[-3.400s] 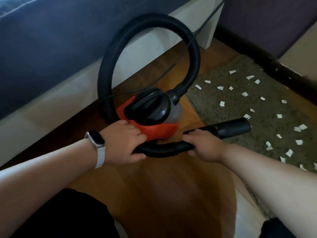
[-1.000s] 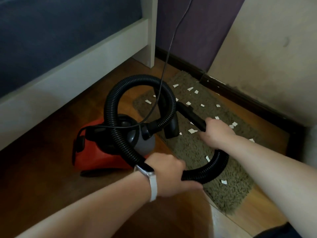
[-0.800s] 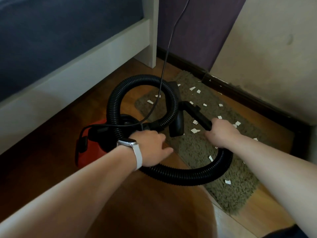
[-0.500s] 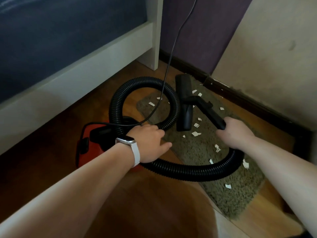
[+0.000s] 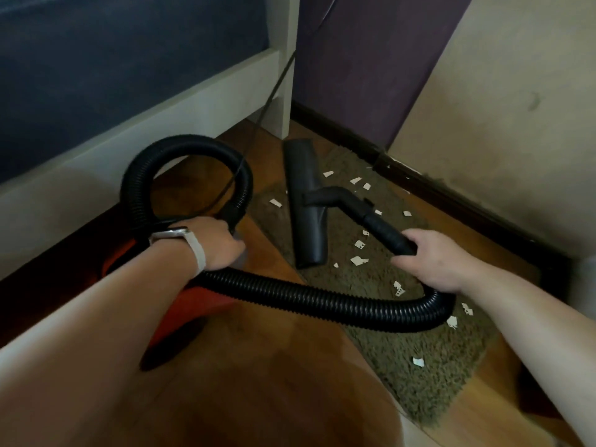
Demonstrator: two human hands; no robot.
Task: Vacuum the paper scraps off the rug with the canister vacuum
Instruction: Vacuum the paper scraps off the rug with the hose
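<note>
Ribbed hose point(image 5: 322, 301) crosses the near-left edge of the rug point(image 5: 409, 375). Right hand point(image 5: 432, 259), above the rug, curls round the wand point(image 5: 383, 230). Left hand point(image 5: 219, 243), left of the rug, lies on the red canister vacuum point(image 5: 190, 312); its grip cannot be told. Floor nozzle point(image 5: 306, 204) rests on the rug's far-left part among white paper scraps point(image 5: 358, 261).

Glossy brown wood floor point(image 5: 264, 382) spreads below the left grip point(image 5: 219, 243). Beyond it stands a white bed frame point(image 5: 200, 104) with a dark blue cover point(image 5: 129, 59). Past the right grip point(image 5: 435, 262) — a cream wall point(image 5: 500, 108), a dark skirting board point(image 5: 458, 200), a purple panel point(image 5: 361, 66).
</note>
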